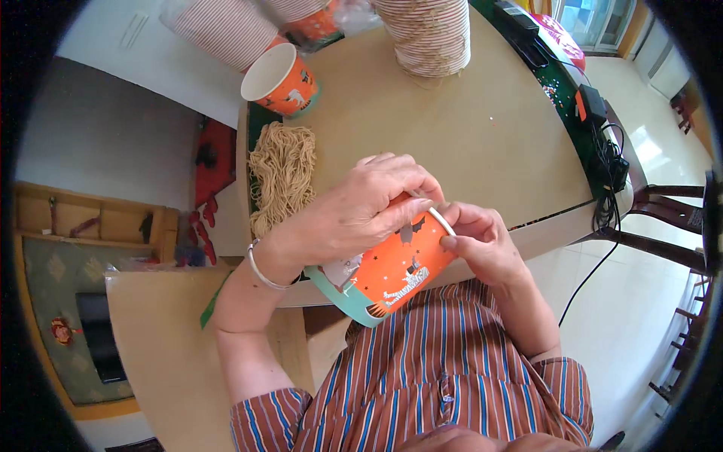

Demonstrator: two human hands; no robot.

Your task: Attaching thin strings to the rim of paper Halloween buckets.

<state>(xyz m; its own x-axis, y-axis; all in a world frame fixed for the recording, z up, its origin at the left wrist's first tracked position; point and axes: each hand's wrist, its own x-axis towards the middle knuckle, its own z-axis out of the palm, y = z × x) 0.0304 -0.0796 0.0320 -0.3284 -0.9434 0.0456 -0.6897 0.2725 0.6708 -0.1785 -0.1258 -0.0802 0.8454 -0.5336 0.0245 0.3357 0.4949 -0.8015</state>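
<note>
An orange paper cup (403,260) with a teal base and printed cartoon figures lies tilted in front of my chest. Its white rim points up and to the right. My left hand (380,200) reaches over the cup's upper side, fingers bent and closed near the rim; its fingertips are partly hidden. On the rim, the thumb and fingers of my right hand (478,237) pinch the edge. Whether a strand is also between my fingers I cannot make out. A bundle of beige string (282,177) lies on the table left of my left hand.
Another orange cup (282,79) stands open at the table's far left. Behind it are nested cups in clear plastic (222,34). A tall stack of cups (425,38) with string strands rises at the far middle. Black adapters and cables (602,143) run along the table's right edge.
</note>
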